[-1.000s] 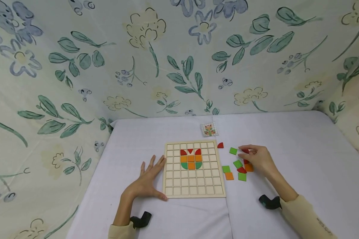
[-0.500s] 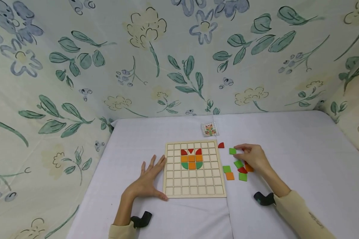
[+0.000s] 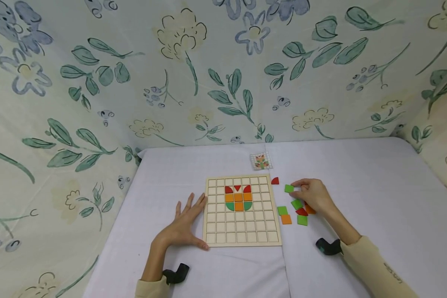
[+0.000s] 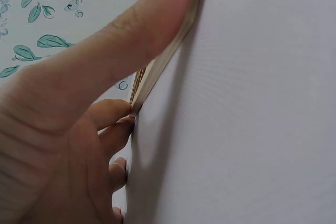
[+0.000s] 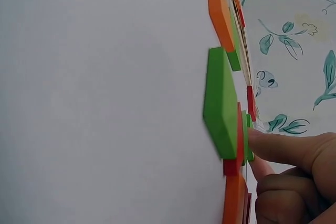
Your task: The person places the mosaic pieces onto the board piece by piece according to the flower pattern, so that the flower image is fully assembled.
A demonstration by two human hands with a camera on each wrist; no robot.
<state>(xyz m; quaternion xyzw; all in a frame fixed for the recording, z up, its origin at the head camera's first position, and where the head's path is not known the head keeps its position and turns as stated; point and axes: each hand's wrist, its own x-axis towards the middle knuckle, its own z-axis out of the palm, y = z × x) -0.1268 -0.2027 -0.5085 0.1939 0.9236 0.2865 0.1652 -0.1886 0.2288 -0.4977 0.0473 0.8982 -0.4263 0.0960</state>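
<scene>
A wooden grid board [image 3: 241, 247] lies on the white cloth, with red, orange and green tiles forming a tulip-like shape in its upper cells. My left hand [image 3: 184, 225] lies spread along the board's left side, fingertips at the edge and thumb by the near corner. In the left wrist view the thumb [image 4: 115, 45] lies along the board's rim. To the right of the board, my right hand [image 3: 316, 195] pinches a green square tile [image 3: 288, 188] at its right side between thumb and index finger. The right hand [image 5: 286, 163] partly covers the loose pieces behind it.
Loose pieces lie right of the board: green squares [image 3: 302, 220], an orange square [image 3: 286, 219], a red piece [image 3: 301, 212] and a red quarter-round [image 3: 275, 181]. A small pattern card [image 3: 261, 161] lies behind the board. A floral cloth [image 3: 223, 82] hangs at the back.
My right hand has moved left from the red pieces to the green square, which has shifted slightly left. The left hand and the board stay put.
</scene>
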